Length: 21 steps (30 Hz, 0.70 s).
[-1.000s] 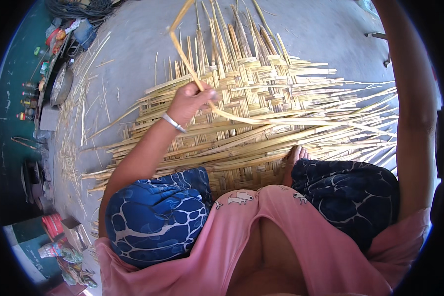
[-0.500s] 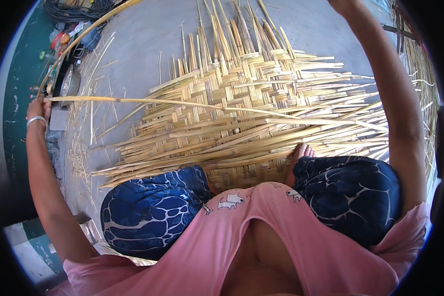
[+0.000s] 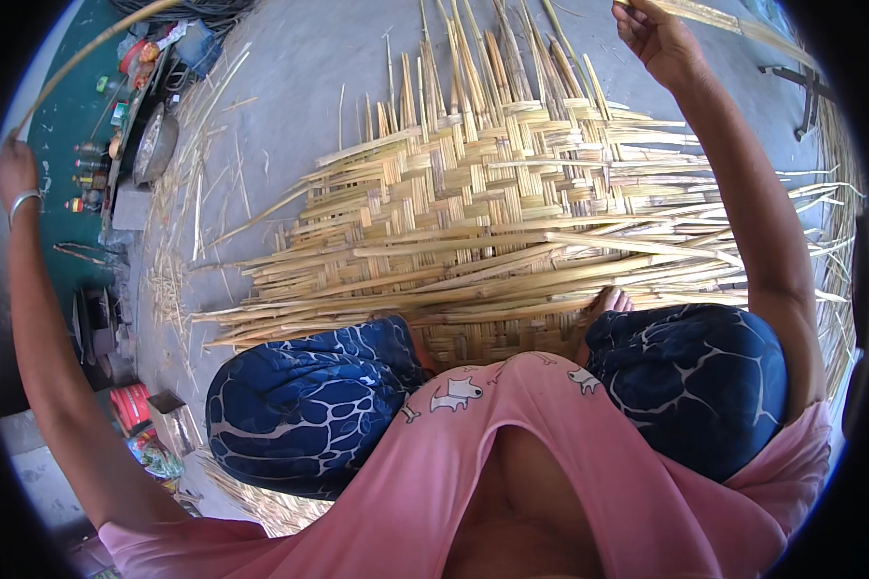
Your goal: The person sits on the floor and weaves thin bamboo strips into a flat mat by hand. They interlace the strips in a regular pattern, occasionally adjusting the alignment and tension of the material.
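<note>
A half-woven mat [image 3: 454,188] of split yellow cane or reed lies on the floor before me, loose strip ends sticking out at its far and right sides. My left hand [image 3: 17,166] is raised at the far left, its fingers closed around the end of a long reed strip [image 3: 77,60] that bows up and out of the upper edge. At the upper right my right hand [image 3: 658,43] pinches a pale reed strip [image 3: 734,24], which runs off to the right. Whether both hands hold one strip cannot be seen. Several loose strips [image 3: 434,294] lie across the mat's near part.
My bare foot [image 3: 616,300] rests at the mat's near edge, between my knees. Bottles [image 3: 89,180], a metal pan [image 3: 154,145] and dark cables [image 3: 188,10] sit along the left. Reed scraps [image 3: 164,280] litter the floor. A dark metal stand [image 3: 803,101] is at the right.
My left hand has moved outward to the left, and the strip that stretched from it across the mat is gone from there. My right hand has come down into view with a strip.
</note>
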Motion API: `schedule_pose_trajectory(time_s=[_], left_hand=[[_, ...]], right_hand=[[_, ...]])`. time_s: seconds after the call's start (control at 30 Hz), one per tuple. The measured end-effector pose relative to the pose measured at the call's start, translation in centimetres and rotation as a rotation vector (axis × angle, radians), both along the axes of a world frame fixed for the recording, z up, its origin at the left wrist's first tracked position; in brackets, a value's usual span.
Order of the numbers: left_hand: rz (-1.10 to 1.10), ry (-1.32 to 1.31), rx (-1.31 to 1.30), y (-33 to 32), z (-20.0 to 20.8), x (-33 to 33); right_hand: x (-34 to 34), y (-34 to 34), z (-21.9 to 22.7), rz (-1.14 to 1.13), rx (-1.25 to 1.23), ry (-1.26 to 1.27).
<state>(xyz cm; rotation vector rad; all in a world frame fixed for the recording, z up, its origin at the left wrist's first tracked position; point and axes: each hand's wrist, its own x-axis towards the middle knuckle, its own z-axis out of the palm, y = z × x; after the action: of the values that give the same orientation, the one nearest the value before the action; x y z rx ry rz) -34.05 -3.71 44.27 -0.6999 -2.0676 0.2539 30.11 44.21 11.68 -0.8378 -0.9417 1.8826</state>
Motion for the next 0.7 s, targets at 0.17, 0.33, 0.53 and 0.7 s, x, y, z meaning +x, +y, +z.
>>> schedule_pose_trajectory(time_s=[0.17, 0.33, 0.53, 0.7], left_hand=[[0.198, -0.403, -0.308, 0.1, -12.4, 3.2], [-0.21, -0.584, -0.382, 9.9, -23.7, 16.7], [-1.01, -1.446, -0.241, 24.0, -30.6, 36.3], [-0.67, -2.08, -0.248, 26.6, -30.0, 40.4]], right_hand=[[-1.2, -2.1, -2.2, 0.128, -0.084, -0.053], [-2.9, -7.2, -2.4, 0.307, 0.039, -0.119], [-4.8, -11.0, -0.3, 0.372, 0.023, -0.115], [-4.5, -11.4, 0.2, 0.428, 0.03, -0.09]])
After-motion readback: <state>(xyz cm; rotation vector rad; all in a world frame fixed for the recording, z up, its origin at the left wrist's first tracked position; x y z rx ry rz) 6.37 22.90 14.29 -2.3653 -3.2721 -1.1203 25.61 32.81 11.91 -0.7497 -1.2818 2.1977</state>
